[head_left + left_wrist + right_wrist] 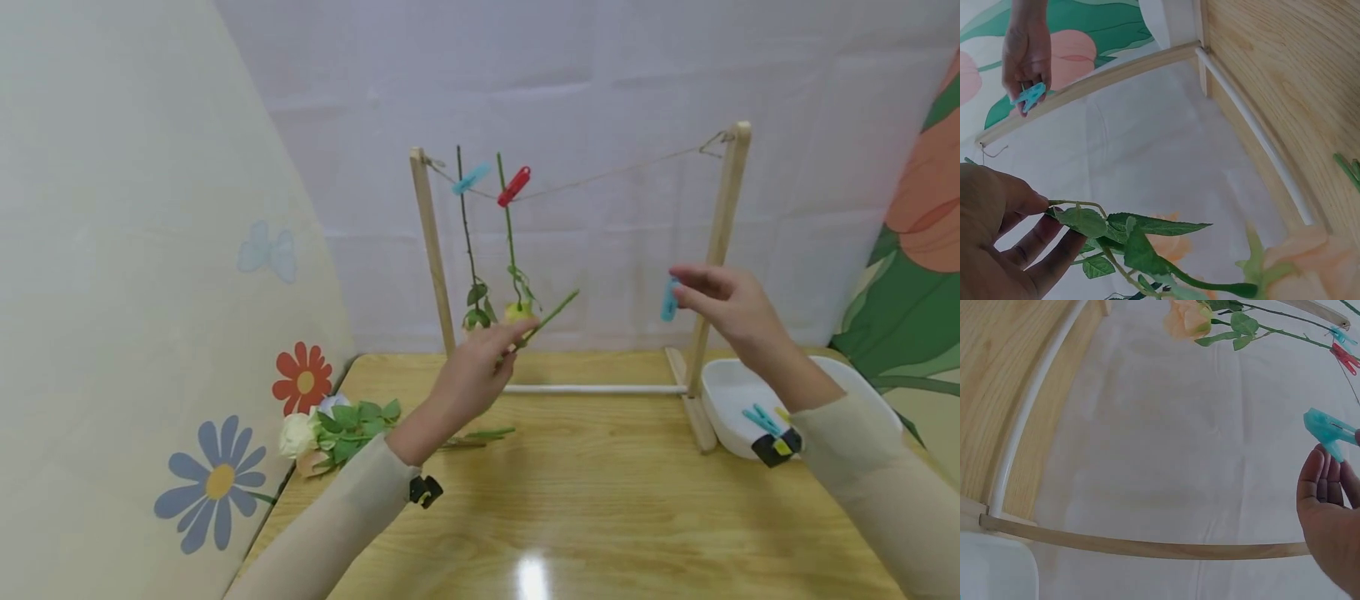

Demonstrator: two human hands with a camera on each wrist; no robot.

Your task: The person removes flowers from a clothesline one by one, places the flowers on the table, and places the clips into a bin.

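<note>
My left hand (pixel 476 367) pinches the green stem (pixel 555 310) of an artificial rose between thumb and fingers. The stem slants up to the right. In the left wrist view its leaves (pixel 1141 250) spread past the fingertips, and a pale peach rose bloom (pixel 1310 269) shows at the lower right. My right hand (pixel 738 308), near the rack's right post, pinches a light-blue clothespin (pixel 1329 430). Left of it, two roses hang head down from a string (pixel 600 179), one by a blue clothespin (pixel 471 178), the other by a red clothespin (pixel 513 187).
The wooden rack has a left post (pixel 431 242), a right post (pixel 722 225) and a white crossbar (pixel 600 389). Several roses (pixel 352 429) lie at the table's left. A white basin (pixel 862 392) holding clothespins (pixel 763 419) stands at the right, partly behind my right forearm.
</note>
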